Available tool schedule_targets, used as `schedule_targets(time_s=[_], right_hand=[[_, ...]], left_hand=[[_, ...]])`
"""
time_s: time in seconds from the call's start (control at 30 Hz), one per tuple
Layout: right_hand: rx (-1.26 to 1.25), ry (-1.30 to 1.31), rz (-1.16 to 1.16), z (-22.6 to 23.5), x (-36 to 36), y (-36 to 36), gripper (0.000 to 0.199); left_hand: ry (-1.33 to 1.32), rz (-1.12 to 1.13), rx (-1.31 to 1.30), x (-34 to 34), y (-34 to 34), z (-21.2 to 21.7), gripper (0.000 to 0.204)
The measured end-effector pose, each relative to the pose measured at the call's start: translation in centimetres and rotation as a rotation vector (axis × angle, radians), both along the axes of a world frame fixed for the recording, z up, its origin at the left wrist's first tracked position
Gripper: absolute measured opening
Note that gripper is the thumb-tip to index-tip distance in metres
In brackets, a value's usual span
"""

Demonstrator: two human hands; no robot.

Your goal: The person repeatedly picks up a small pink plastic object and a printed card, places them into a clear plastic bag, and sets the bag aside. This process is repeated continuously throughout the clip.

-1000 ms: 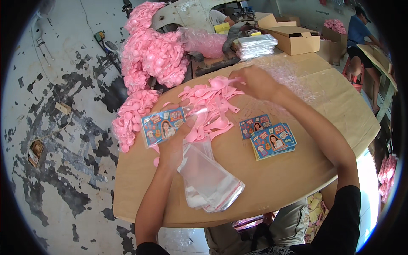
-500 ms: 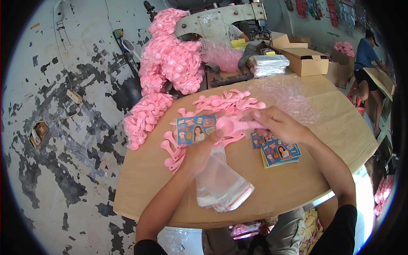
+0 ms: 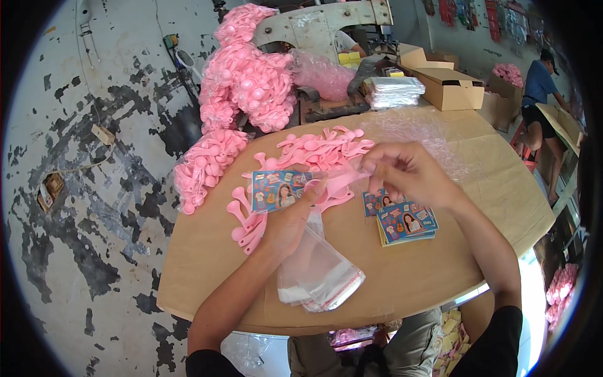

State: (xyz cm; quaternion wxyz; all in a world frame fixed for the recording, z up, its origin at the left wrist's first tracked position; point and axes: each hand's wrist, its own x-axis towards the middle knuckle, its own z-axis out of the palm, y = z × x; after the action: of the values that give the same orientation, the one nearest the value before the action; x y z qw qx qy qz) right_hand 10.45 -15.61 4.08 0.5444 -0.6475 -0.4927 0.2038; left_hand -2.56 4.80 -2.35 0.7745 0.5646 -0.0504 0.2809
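My left hand [image 3: 290, 223] is closed on a blue printed card [image 3: 276, 191] and the bowl end of a pink scoop [image 3: 339, 181]. Clear film of a small plastic bag [image 3: 355, 168] seems to cover the scoop's handle. At the bag's right end, the fingers of my right hand [image 3: 411, 176] are bent and pinched together. Flat clear bags [image 3: 320, 267] hang below my left hand, over the tabletop. A stack of the same printed cards [image 3: 407, 223] lies under my right hand. Loose pink scoops [image 3: 320, 147] are heaped beyond both hands, with several more to the left.
Bulging bags of pink scoops [image 3: 251, 81] stand at the far left edge of the brown-covered table [image 3: 440, 264]. Behind are a machine [image 3: 320, 25], stacked clear packets [image 3: 394, 93] and an open carton [image 3: 461, 94]. Crumpled clear film [image 3: 421, 135] lies at the back. Another person [image 3: 540, 81] works at far right.
My right hand's fingers have drawn back from the scoop's handle and curled. My left hand still holds the card and scoop. The whole view has shifted slightly.
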Motion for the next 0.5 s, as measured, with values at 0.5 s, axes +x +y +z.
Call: schedule_targets(time_s=[0.5], right_hand=[[-0.018, -0.464, -0.280, -0.4, 7.0, -2.3, 0.027]], left_hand=[[0.048, 0.182, 0.101, 0.1, 0.0, 0.2, 0.038]])
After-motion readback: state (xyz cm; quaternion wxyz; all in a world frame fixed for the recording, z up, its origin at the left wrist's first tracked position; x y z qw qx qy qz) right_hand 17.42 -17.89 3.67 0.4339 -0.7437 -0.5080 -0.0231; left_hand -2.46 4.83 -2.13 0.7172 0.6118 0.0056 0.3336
